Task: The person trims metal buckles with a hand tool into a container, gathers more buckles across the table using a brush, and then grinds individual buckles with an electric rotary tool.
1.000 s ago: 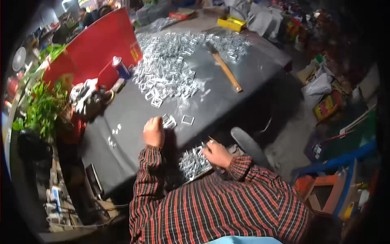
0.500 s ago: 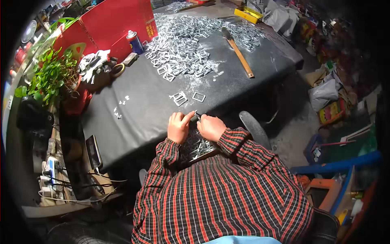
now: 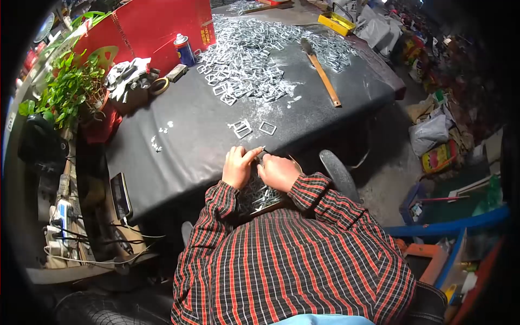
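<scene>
My left hand (image 3: 237,167) is closed near the table's front edge, thumb and index finger pinching a small metal piece (image 3: 263,148). Close against it, my right hand (image 3: 279,172) is curled round something thin and dark that its fingers mostly hide. Below both hands sits a box of small metal parts (image 3: 261,199), partly covered by the hands and sleeves. Just beyond my hands, a few flat rectangular metal frames (image 3: 267,128) lie on the dark table (image 3: 184,122). A large heap of similar metal frames (image 3: 244,59) spreads over the table's far part.
A wooden-handled brush (image 3: 325,81) lies right of the heap. At the left are a spray can (image 3: 184,50), a tape roll (image 3: 159,86), gloves (image 3: 127,76), a plant (image 3: 67,92) and a phone (image 3: 121,196). A yellow tray (image 3: 336,23) stands at the back.
My left hand has come from the loose frames on the table to meet my right hand, which has risen from the box. Over the last half second both have barely moved. The camera view has shifted.
</scene>
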Motion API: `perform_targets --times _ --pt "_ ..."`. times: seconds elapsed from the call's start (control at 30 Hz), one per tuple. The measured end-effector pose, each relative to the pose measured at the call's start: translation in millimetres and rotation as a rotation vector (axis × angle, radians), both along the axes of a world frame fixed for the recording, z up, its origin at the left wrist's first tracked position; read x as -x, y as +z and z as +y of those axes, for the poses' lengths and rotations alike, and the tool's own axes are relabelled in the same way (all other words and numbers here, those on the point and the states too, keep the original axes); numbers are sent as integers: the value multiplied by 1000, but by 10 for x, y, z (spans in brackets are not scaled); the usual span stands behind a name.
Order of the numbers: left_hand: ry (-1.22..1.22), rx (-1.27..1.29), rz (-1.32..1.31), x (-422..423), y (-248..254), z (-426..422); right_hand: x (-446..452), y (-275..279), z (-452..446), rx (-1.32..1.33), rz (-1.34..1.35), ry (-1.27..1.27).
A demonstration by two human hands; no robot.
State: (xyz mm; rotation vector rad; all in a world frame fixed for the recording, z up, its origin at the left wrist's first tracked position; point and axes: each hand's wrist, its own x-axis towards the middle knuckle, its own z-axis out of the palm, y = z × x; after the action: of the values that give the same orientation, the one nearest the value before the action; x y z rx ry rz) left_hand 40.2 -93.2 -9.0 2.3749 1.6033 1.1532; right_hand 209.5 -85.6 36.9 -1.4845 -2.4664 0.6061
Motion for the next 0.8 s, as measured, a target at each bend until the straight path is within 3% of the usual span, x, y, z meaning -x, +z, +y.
perform_targets --times 0.27,0.33,0.4,0.47,0.5,0.57,0.73,0.8 --pt "-33 -60 -71 -31 43 17 -140 -217 34 102 19 -65" --pt "-119 63 -195 46 64 54 -318 -154 19 71 48 -68" --pt "-61 -86 -227 80 156 202 -494 -258 -46 44 67 -65" --pt "136 -94 -99 167 200 464 -524 -337 -87 37 73 -133" --pt "107 -104 -104 190 192 556 -499 -294 -110 72 99 -128" --pt "360 -31 174 204 141 751 -529 -273 -146 90 130 -136" --pt "350 -34 203 249 -91 844 -572 -240 -123 106 176 -152" --pt "178 -49 -21 142 67 653 -591 -225 -134 137 160 -152"
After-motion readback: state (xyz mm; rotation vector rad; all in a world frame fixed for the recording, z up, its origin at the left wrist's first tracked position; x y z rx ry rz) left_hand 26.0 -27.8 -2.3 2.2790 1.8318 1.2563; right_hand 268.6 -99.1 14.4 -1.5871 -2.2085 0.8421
